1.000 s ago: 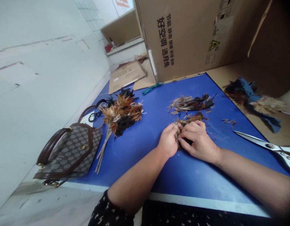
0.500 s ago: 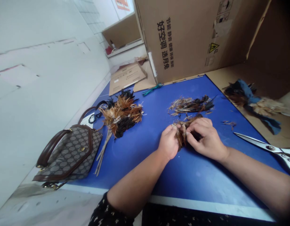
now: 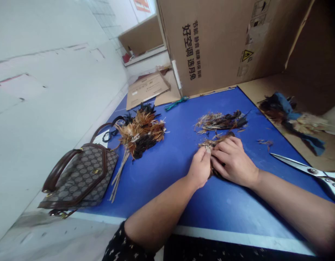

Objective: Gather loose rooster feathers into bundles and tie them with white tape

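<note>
Left of scissors [image 3: 312, 170]: left hand [image 3: 199, 168] pinches feathers [image 3: 216, 174]; right hand [image 3: 235, 163] curls over them, grip unclear. Feathers could scatter if pinch slackens.

Cool, fairly even light fills the scene, brightest on the pale wall [image 3: 61, 76] at left and toward the far left. The large cardboard box [image 3: 222, 47] is duller, its right side sinking into deep brown shadow. A soft whitish sheen lies on the near part of the blue surface [image 3: 224, 212], with dark shadow beneath the right forearm [image 3: 292, 203]. Wide-angle distortion stretches the edges, the far right corner goes black, and fine detail in the feather bunch [image 3: 222, 137] looks soft.
</note>
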The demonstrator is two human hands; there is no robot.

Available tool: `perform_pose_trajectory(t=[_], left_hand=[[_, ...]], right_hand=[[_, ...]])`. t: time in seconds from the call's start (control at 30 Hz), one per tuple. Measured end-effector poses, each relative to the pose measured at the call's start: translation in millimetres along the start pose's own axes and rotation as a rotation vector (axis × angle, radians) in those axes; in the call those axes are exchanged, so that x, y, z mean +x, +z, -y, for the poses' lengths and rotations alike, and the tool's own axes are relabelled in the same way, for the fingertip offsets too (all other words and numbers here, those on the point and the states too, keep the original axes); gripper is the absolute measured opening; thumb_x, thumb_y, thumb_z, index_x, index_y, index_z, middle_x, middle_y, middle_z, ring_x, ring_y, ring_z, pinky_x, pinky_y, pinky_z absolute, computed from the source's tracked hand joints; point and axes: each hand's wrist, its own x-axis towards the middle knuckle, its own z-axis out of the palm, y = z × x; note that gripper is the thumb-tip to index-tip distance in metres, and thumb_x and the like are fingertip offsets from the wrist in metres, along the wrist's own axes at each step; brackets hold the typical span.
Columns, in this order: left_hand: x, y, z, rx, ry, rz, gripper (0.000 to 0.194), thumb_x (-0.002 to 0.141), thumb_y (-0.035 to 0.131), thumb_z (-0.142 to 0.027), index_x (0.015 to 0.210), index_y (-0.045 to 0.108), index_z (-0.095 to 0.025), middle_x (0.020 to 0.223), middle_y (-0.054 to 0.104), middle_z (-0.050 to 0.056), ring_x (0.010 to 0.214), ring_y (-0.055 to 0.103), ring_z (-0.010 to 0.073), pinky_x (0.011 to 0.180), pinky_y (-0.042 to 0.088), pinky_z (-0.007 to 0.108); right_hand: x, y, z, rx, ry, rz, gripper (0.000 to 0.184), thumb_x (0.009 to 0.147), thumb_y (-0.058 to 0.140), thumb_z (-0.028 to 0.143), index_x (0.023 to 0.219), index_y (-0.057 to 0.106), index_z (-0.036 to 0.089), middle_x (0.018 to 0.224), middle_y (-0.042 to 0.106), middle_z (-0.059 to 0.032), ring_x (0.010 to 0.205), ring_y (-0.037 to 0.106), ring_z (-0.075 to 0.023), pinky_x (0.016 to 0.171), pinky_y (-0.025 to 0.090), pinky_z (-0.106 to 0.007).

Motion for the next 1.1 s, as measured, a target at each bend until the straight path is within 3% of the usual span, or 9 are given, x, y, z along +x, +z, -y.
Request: perform_pose_trajectory(t=[0.1, 0.27, 0.43, 0.73, 0.9, 1.1], left_hand=[[1, -4.1, -1, 0.143, 0.07, -0.007, 0.032, 0.098, 0.069, -0.048, 0.096, 0.06, -0.018, 0.081, 0.06, -0.001, 0.074, 0.056, 0.0107, 0.07, 0.046, 0.023], [2, -4.0, -6, 0.148, -0.006, 0.127, 0.036, 0.1, 0.062, -0.052, 0.092, 0.053, -0.018, 0.076, 0.053, -0.002, 0.057, 0.048, 0.0068, 0.053, 0.035, 0.022], [0, -3.8, -7, 0.176, -0.051, 0.24, 0.039, 0.1, 0.06, -0.056, 0.093, 0.052, -0.018, 0.071, 0.055, -0.002, 0.057, 0.052, 0.0083, 0.056, 0.041, 0.022], [0, -6.0, -12, 0.051, -0.068, 0.228, 0.041, 0.093, 0.072, -0.053, 0.1, 0.056, -0.015, 0.076, 0.056, -0.002, 0.06, 0.053, 0.0078, 0.058, 0.041, 0.022], [-1, -4.3, -17, -0.008, -0.082, 0.263, 0.044, 0.091, 0.075, -0.053, 0.088, 0.053, -0.016, 0.07, 0.05, -0.004, 0.058, 0.048, 0.0064, 0.058, 0.035, 0.022], [-2, -3.3, -20, -0.021, -0.099, 0.248, 0.048, 0.086, 0.08, -0.056, 0.093, 0.055, -0.015, 0.075, 0.051, -0.003, 0.06, 0.049, 0.0071, 0.059, 0.035, 0.023]], right_hand=[[0, -3, -2, 0.137, 0.034, -0.076, 0.011, 0.097, 0.066, 0.022, 0.1, 0.076, 0.022, 0.089, 0.07, -0.0064, 0.086, 0.062, -0.0231, 0.092, 0.045, -0.049], [-2, -2, -13, 0.345, 0.155, -0.246, 0.027, 0.098, 0.067, 0.017, 0.121, 0.076, 0.026, 0.105, 0.075, -0.0086, 0.097, 0.07, -0.0244, 0.09, 0.053, -0.045], [-5, 5, -15, 0.467, 0.154, -0.177, 0.037, 0.1, 0.064, 0.017, 0.134, 0.074, 0.029, 0.112, 0.076, -0.0092, 0.109, 0.07, -0.0264, 0.096, 0.057, -0.047], [-7, 7, -15, 0.563, 0.192, -0.112, 0.031, 0.102, 0.064, 0.023, 0.129, 0.078, 0.028, 0.12, 0.077, -0.0097, 0.117, 0.071, -0.0266, 0.1, 0.06, -0.046], [-6, 0, -14, 0.592, 0.215, -0.09, 0.04, 0.102, 0.064, 0.022, 0.141, 0.071, 0.028, 0.129, 0.075, -0.0104, 0.12, 0.07, -0.0252, 0.105, 0.06, -0.044], [-6, 3, -15, 0.598, 0.176, -0.087, 0.036, 0.102, 0.064, 0.022, 0.136, 0.075, 0.028, 0.125, 0.077, -0.0101, 0.121, 0.071, -0.0262, 0.105, 0.06, -0.044]])
